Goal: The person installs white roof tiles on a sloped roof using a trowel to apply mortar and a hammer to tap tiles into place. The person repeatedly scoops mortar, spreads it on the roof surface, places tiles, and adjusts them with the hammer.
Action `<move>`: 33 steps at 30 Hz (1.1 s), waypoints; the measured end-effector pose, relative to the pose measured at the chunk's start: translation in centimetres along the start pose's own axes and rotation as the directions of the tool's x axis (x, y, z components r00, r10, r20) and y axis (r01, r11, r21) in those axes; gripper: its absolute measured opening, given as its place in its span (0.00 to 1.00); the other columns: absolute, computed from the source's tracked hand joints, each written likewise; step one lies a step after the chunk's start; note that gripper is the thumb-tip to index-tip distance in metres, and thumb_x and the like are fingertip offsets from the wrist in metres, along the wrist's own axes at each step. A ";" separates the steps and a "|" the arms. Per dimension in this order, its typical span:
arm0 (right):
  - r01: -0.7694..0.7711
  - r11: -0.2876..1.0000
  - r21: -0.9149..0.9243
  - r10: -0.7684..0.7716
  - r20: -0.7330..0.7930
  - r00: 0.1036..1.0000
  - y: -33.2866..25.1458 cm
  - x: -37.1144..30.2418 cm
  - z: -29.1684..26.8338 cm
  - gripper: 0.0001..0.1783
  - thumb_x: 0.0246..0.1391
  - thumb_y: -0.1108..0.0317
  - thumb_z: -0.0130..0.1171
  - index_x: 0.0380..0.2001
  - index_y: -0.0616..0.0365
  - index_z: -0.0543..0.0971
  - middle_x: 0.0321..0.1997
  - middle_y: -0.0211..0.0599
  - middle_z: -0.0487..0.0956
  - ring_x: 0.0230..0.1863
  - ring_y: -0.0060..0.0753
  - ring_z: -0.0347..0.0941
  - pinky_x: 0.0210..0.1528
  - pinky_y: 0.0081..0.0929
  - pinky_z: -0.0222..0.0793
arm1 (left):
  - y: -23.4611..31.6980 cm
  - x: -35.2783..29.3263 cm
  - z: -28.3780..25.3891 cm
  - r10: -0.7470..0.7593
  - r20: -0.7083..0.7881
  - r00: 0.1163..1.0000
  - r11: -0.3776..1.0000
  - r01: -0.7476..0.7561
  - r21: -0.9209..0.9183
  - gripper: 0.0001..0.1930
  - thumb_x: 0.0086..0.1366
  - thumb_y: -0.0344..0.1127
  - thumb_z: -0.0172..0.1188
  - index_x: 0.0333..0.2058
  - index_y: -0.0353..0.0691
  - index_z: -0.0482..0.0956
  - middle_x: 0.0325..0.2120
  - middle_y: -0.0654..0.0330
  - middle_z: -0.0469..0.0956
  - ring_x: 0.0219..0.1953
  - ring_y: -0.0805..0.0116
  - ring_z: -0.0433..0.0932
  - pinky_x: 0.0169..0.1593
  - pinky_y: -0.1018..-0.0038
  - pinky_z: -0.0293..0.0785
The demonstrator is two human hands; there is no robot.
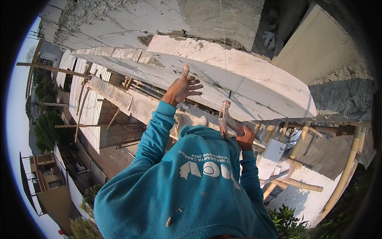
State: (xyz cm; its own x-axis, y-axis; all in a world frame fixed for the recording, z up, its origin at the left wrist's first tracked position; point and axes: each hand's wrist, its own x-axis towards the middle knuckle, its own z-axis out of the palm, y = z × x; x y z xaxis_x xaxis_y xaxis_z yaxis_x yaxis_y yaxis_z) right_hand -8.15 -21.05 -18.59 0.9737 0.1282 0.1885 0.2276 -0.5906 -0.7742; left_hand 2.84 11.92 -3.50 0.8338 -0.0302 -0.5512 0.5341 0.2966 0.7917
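Observation:
My left hand [184, 88] is raised in front of a pale block wall [254, 97], fingers spread and holding nothing. Whether its fingertips touch the wall face, I cannot tell. Lower and to the right, my right hand [246, 138] is closed round the handle of a worn hammer [225, 118] with reddish marks on its head. The hammer is held close to my chest, its head apart from the wall. A long pale block [191, 47] forms the wall's top course, and a thin string [224, 40] hangs down in front of it.
Narrow scaffold planks [109, 93] run below the wall at the left. Bamboo poles [304, 139] cross at the right, above corrugated roofing [296, 199]. A smooth slanted panel [314, 44] stands at upper right. Far below at left are a house [51, 179] and trees.

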 end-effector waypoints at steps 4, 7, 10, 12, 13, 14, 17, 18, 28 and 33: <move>-0.004 0.999 0.042 0.000 0.084 0.997 -2.4 2.3 0.8 0.12 0.34 0.74 0.60 0.25 0.66 0.71 0.28 0.59 0.74 0.35 0.70 0.71 0.37 0.52 0.67 | 1.1 -1.4 -4.0 0.113 -0.193 0.975 0.993 -0.120 -0.022 0.68 0.55 0.80 0.47 0.66 0.18 0.30 0.67 0.27 0.37 0.68 0.33 0.52 0.65 0.45 0.63; 0.071 0.997 -0.012 -0.070 0.060 0.996 -2.8 3.1 1.7 0.15 0.30 0.74 0.63 0.25 0.65 0.71 0.29 0.56 0.74 0.34 0.68 0.71 0.35 0.49 0.67 | 1.1 -0.7 -6.5 0.209 -0.266 0.941 0.964 -0.244 -0.104 0.68 0.56 0.80 0.47 0.66 0.20 0.27 0.68 0.28 0.35 0.69 0.33 0.49 0.65 0.45 0.63; 0.050 0.998 -0.046 -0.044 0.118 0.992 -3.5 3.6 2.0 0.15 0.31 0.74 0.63 0.26 0.66 0.71 0.28 0.56 0.73 0.33 0.68 0.70 0.34 0.50 0.66 | 0.6 -0.2 -6.5 0.205 -0.223 0.953 0.956 -0.244 -0.163 0.67 0.56 0.80 0.46 0.67 0.23 0.26 0.68 0.29 0.34 0.71 0.36 0.45 0.67 0.47 0.61; 0.155 0.987 -0.035 -0.151 0.111 0.982 -4.3 4.2 2.1 0.14 0.33 0.73 0.63 0.26 0.65 0.71 0.27 0.55 0.73 0.32 0.67 0.70 0.33 0.50 0.66 | 0.2 -0.1 -5.0 0.211 -0.152 0.966 0.960 -0.234 -0.157 0.68 0.55 0.81 0.46 0.67 0.23 0.26 0.68 0.29 0.34 0.72 0.38 0.42 0.69 0.49 0.57; 0.206 0.978 -0.033 -0.202 0.109 0.973 -4.7 4.6 2.1 0.13 0.34 0.73 0.63 0.25 0.65 0.71 0.27 0.55 0.72 0.32 0.67 0.70 0.33 0.50 0.65 | 0.0 -0.1 -3.5 0.196 -0.132 0.972 0.961 -0.217 -0.171 0.69 0.54 0.82 0.46 0.66 0.22 0.25 0.68 0.29 0.34 0.72 0.38 0.42 0.70 0.49 0.54; 0.230 0.973 0.009 -0.229 0.112 0.967 -5.5 5.1 2.0 0.12 0.36 0.73 0.62 0.25 0.65 0.71 0.26 0.54 0.72 0.31 0.66 0.70 0.32 0.49 0.65 | -1.1 0.8 -3.3 0.134 -0.068 0.989 0.969 -0.145 -0.201 0.69 0.54 0.82 0.46 0.67 0.23 0.25 0.68 0.29 0.32 0.72 0.37 0.41 0.70 0.49 0.53; 0.283 0.956 0.070 -0.289 0.101 0.952 -7.2 6.5 2.1 0.10 0.40 0.72 0.61 0.23 0.64 0.71 0.25 0.53 0.71 0.29 0.65 0.70 0.30 0.48 0.65 | -1.4 1.1 -0.6 0.112 -0.083 0.990 0.944 -0.132 -0.303 0.66 0.55 0.79 0.49 0.68 0.28 0.27 0.68 0.29 0.30 0.72 0.36 0.39 0.70 0.49 0.52; 0.299 0.953 0.047 -0.302 0.095 0.948 -7.3 6.9 1.9 0.09 0.41 0.72 0.60 0.23 0.64 0.71 0.24 0.52 0.71 0.28 0.64 0.70 0.29 0.48 0.64 | -1.1 1.3 -0.5 0.119 -0.089 0.989 0.940 -0.141 -0.311 0.66 0.55 0.79 0.50 0.68 0.28 0.28 0.68 0.29 0.32 0.71 0.36 0.41 0.70 0.49 0.52; 0.099 0.954 -0.282 -0.084 0.062 0.995 -5.6 10.6 2.8 0.08 0.42 0.71 0.59 0.21 0.61 0.71 0.23 0.53 0.74 0.29 0.64 0.73 0.30 0.51 0.66 | -0.2 2.0 -0.6 0.198 -0.055 0.979 0.915 -0.204 -0.349 0.59 0.61 0.74 0.49 0.66 0.20 0.41 0.67 0.33 0.47 0.66 0.43 0.58 0.68 0.52 0.58; 0.129 0.949 -0.287 -0.115 0.064 0.991 -6.0 10.0 2.9 0.06 0.40 0.71 0.59 0.22 0.60 0.72 0.22 0.52 0.73 0.28 0.64 0.72 0.29 0.50 0.66 | -1.4 3.3 -1.2 0.213 -0.027 0.977 0.906 -0.208 -0.370 0.57 0.63 0.72 0.48 0.65 0.19 0.43 0.66 0.36 0.51 0.65 0.47 0.60 0.67 0.52 0.59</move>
State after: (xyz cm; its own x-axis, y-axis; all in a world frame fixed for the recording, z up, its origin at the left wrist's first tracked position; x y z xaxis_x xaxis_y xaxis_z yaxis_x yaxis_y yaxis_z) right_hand 0.30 -13.95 -13.83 0.9397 0.2463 0.2374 0.3382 -0.7728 -0.5371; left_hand 4.70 12.55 -6.80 0.9245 0.0593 -0.3765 0.2588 0.6277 0.7342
